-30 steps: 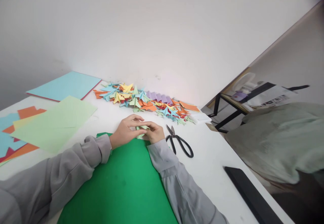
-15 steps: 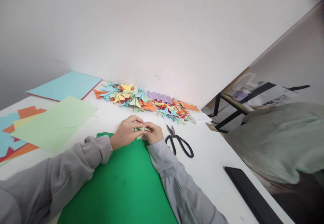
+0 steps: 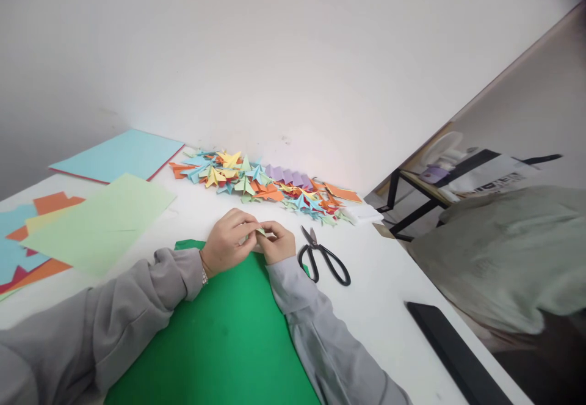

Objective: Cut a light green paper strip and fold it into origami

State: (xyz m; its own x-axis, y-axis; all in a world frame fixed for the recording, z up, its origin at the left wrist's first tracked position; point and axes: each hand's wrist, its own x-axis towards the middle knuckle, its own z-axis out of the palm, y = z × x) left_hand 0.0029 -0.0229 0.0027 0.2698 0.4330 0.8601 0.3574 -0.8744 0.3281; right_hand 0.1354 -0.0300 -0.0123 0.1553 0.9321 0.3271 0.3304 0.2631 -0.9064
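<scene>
Between my fingertips is a small piece of light green paper (image 3: 261,232), folded and mostly covered by the hands. My left hand (image 3: 232,240) pinches it from the left, its fingers curled. From the other side my right hand (image 3: 277,242) grips it with thumb and forefinger. Both hands are just above the far end of a bright green sheet (image 3: 224,332). Black-handled scissors (image 3: 315,249) lie with blades parted to the right of my right hand. Beyond the hands, a long heap of small folded paper planes (image 3: 260,182) in several colours lies along the wall.
Light green sheets (image 3: 103,225) and coloured paper pieces (image 3: 18,234) lie at left, with a light blue sheet (image 3: 119,153) behind. A black bar-shaped object (image 3: 451,347) is near the table's right edge. A person's green garment (image 3: 508,258) shows at right.
My left hand has turned and its fingers have curled inward over the light green paper, so less of it shows. The right hand stays almost in place.
</scene>
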